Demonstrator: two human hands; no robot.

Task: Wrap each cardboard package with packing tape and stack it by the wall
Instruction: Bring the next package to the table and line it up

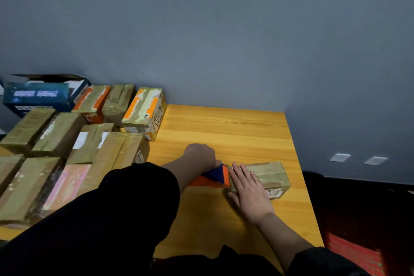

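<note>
Right hand (248, 195) fingers (240, 171) flat atop package (272, 177).

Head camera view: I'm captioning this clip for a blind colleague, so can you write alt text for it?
A person's right hand presses flat on a small taped cardboard package on a yellow wooden table, while the left hand grips an orange and blue tape dispenser at the package's left end. Wrapped packages crowd the table's left side by a grey wall.
</note>
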